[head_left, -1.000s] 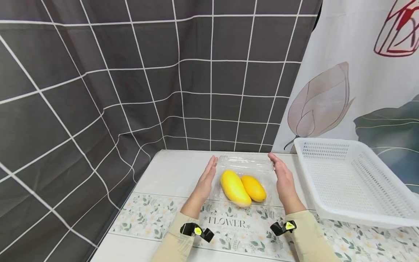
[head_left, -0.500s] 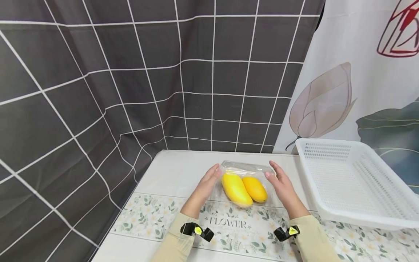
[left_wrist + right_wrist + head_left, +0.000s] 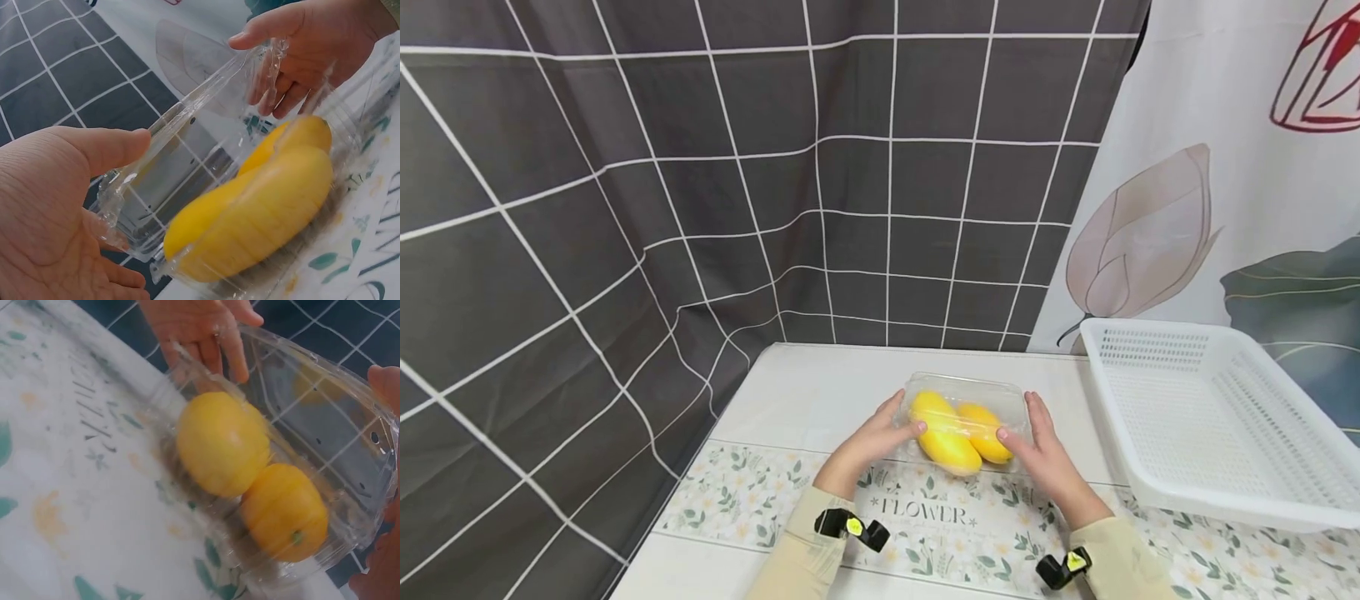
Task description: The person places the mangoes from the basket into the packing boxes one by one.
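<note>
Two yellow mangoes [image 3: 946, 437] lie side by side in a clear plastic clamshell box [image 3: 206, 250]. Its hinged lid [image 3: 312, 412] stands tilted up over them, partly closed. My left hand [image 3: 872, 442] holds the lid at its left end, thumb at the near rim and the other fingers at the outer side. At the right end, my right hand [image 3: 1047, 454] holds it likewise, its thumb over the front edge in the head view. Between the hands, both mangoes show through the plastic in the wrist views.
A white perforated basket [image 3: 1232, 417] stands to the right on the table. The white tabletop [image 3: 820, 392] carries a floral strip lettered FLOWER. Dark gridded cloth [image 3: 850, 183] hangs behind and to the left, with a lotus-printed white cloth [image 3: 1142, 242] at right.
The lid has swung up and forward from lying back behind the mangoes. Both hands have come in and nearer, from flat beside the box to thumbs over the lid's edge.
</note>
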Available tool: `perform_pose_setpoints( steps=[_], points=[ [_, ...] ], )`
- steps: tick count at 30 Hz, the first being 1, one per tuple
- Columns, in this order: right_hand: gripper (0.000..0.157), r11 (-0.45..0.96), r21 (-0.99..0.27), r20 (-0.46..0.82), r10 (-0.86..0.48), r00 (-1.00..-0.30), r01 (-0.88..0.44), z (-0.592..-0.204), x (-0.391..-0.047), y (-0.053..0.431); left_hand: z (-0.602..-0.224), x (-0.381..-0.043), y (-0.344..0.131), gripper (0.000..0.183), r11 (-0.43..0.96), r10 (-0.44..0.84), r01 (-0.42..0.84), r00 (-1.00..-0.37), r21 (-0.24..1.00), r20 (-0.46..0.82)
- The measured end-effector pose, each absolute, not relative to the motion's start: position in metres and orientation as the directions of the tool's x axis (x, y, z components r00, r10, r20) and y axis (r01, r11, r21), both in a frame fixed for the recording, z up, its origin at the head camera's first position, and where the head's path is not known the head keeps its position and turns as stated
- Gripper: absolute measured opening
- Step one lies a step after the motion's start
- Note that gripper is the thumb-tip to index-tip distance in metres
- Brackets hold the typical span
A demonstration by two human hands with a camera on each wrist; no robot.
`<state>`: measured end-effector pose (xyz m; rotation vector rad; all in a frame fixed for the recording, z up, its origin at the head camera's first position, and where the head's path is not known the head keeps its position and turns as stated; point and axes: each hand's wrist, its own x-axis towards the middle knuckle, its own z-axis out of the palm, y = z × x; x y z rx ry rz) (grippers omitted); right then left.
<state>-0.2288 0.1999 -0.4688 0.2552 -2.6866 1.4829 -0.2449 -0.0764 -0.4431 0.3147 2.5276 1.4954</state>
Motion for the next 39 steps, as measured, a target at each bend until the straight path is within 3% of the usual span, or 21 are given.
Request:
perform_pose_setpoints(
  steps=[10,20,32,39],
  points=[
    [0.095,0.511,-0.852,0.054,-0.128,-0.990,-0.112,-0.485,-0.234,0.200,-0.459,-0.249,-0.074,0.085,0.519,0.281,0.090,-0.957,0.850,-0.071],
    [0.093,0.461,-0.867,0.129,-0.153,-0.980,-0.186,-0.502,-0.251,0.201,-0.475,-0.255,-0.075,0.087,0.506,0.264,0.127,-0.964,0.853,-0.013],
    [0.091,0.410,-0.896,0.142,-0.107,-0.984,-0.173,-0.509,-0.275,0.188,-0.490,-0.262,-0.077,0.085,0.532,0.133,0.136,-0.988,0.836,0.076],
    [0.086,0.423,-0.886,0.175,-0.068,-0.982,-0.187,-0.508,-0.285,0.185,-0.496,-0.273,-0.070,0.078,0.447,0.065,0.157,-0.988,0.881,0.143]
  ],
)
